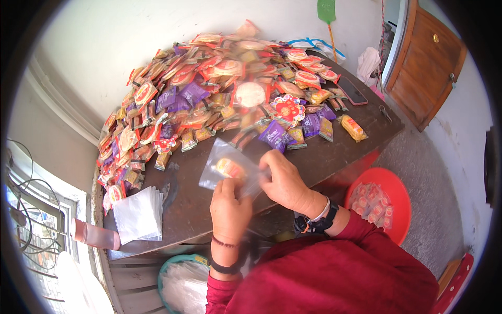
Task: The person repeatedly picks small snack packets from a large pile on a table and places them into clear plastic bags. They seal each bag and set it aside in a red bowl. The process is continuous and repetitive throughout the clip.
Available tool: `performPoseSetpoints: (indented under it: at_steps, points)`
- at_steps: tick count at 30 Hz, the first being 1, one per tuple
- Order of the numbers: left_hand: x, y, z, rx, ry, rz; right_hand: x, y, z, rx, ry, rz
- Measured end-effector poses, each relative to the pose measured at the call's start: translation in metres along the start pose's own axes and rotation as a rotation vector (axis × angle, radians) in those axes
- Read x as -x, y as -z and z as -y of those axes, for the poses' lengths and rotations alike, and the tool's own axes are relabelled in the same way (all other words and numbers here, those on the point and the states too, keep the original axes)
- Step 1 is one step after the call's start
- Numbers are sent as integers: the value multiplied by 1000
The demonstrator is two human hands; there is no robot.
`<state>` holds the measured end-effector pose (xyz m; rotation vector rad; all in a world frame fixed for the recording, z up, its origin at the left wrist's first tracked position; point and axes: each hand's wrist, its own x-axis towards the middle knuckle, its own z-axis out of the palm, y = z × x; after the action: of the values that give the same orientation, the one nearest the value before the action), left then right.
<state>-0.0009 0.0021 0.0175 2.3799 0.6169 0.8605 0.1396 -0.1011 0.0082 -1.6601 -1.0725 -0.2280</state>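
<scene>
A clear plastic bag [210,172] with a yellow-and-red wrapped snack [230,168] lies before me over the dark wooden table [188,208]. My left hand [230,208] pinches the bag's near edge, just below the snack. At the bag's right edge is my right hand [285,182], its thumb and fingers closed on the plastic, slightly blurred. Behind the bag rises a big heap of packaged snacks [196,90], some in purple wrappers [274,135]. A stack of flat clear bags [139,214] lies at the table's left end.
A pink-capped bottle [95,234] lies by the stack. A phone [353,91], scissors [385,113] and a yellow packet [353,128] are at the right. A red basin [400,208] with filled bags stands right; a teal basin [162,274] with clear plastic stands below the table.
</scene>
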Motion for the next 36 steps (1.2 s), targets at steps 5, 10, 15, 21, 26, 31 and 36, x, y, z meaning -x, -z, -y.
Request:
performPoseSetpoints:
  at_steps: [5, 10, 15, 21, 26, 31, 36]
  points:
    - [4, 11, -9, 263, 168, 207, 4, 4, 10, 25, -11, -98]
    - [3, 9, 4, 201, 29, -18, 12, 12, 10, 48, -17, -57]
    - [12, 0, 8, 138, 31, 20, 9, 16, 2, 37, -128, -111]
    - [12, -11, -5, 44, 69, -32, 7, 49, 4, -161, -300, 314]
    - [7, -10, -23, 142, 90, 58, 10, 52, 12, -467, -278, 449]
    - [12, -1, -12, 404, 72, 161, 11, 43, 9, -283, -136, 378]
    - [2, 13, -4, 9, -221, -62, 17, 28, -15, -101, 3, 228]
